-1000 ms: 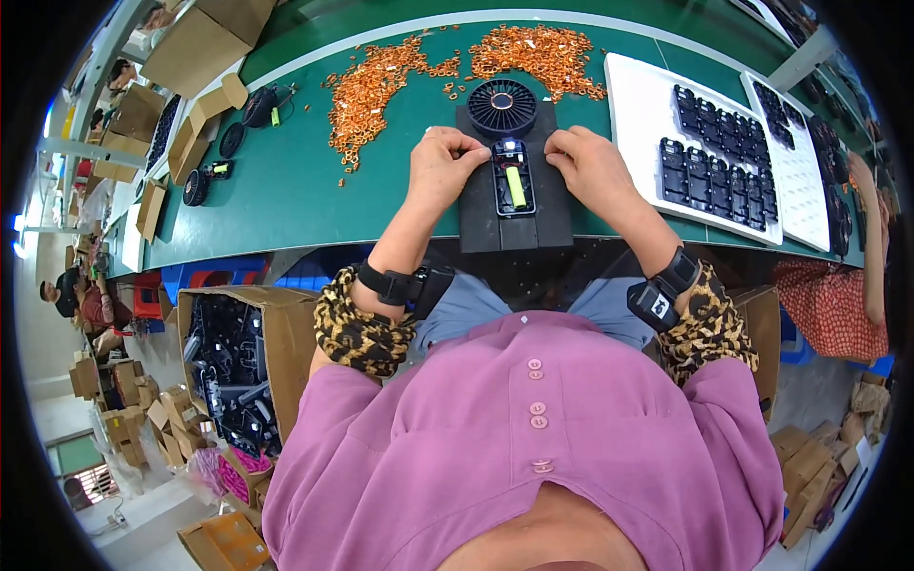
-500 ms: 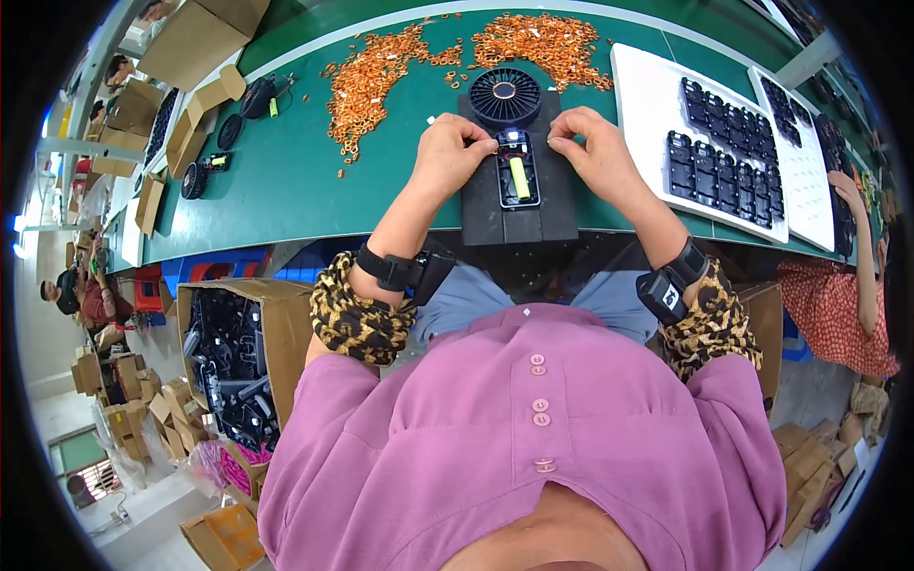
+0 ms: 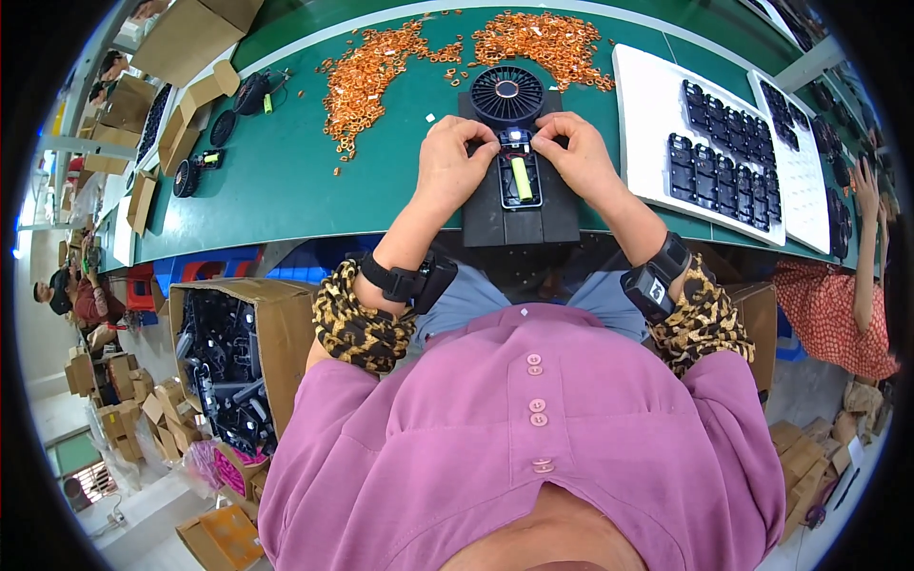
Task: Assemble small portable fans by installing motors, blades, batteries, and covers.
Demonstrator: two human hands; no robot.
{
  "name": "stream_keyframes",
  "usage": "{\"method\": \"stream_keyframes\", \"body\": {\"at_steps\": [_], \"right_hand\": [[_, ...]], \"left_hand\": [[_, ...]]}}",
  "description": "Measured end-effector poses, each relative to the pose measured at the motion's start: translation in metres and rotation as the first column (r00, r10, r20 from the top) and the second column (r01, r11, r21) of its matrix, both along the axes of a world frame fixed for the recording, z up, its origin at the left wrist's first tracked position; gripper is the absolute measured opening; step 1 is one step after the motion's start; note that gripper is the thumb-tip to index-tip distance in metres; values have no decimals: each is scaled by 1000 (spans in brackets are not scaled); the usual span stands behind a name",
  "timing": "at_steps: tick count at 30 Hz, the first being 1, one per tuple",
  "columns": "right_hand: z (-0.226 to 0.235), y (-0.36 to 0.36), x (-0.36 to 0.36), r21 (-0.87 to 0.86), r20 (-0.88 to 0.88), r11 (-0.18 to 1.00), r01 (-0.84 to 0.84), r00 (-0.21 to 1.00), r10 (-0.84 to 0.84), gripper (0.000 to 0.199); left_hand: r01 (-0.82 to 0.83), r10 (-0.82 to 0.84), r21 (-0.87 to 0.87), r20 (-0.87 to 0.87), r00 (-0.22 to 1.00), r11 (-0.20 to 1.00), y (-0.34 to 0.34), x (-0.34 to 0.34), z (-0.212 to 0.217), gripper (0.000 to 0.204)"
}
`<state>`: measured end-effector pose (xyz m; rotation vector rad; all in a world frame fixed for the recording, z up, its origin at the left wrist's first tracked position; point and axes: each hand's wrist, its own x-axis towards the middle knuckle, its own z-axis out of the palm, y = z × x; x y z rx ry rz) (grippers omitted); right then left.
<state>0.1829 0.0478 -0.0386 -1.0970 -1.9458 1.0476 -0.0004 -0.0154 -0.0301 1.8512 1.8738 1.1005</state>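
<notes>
A black handheld fan lies in front of me, its round grille [image 3: 506, 96] pointing away and its opened handle housing [image 3: 506, 193] toward me. Inside the handle sits a yellow-green battery [image 3: 521, 178], with a small board [image 3: 515, 138] at the neck end. My left hand [image 3: 453, 162] pinches at the upper left edge of the housing. At the opposite edge, the thumb and forefinger of my right hand [image 3: 578, 160] are pressed together. Whatever lies between either set of fingertips is too small to make out. Under the fan is a dark block [image 3: 560, 214].
Orange ring-shaped parts [image 3: 367, 81] are heaped across the green table [image 3: 286, 195]. At right, a white foam tray [image 3: 643, 124] carries rows of black housings [image 3: 725, 176]. More fan parts [image 3: 187, 178] lie left. A carton [image 3: 290, 328] of black parts stands below; a co-worker's hand [image 3: 864, 190] is far right.
My right hand has moved left, bringing its fingertips against the fan's neck. My left hand stays close to the housing. The co-worker's hand at far right has risen.
</notes>
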Motion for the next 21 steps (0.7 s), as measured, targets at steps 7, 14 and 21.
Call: {"method": "stream_keyframes", "body": {"at_steps": [7, 14, 21], "right_hand": [[-7, -3, -4, 38, -20, 999, 26, 999, -25, 12], [-19, 4, -6, -54, -137, 984, 168, 975, -174, 12], [-3, -12, 17, 299, -127, 937, 178, 981, -145, 20]], "left_hand": [[-12, 12, 21, -19, 1000, 1000, 0, -1, -3, 11], [38, -36, 58, -33, 999, 998, 5, 4, -1, 10], [92, -80, 182, -73, 994, 979, 21, 28, 58, 9]]}}
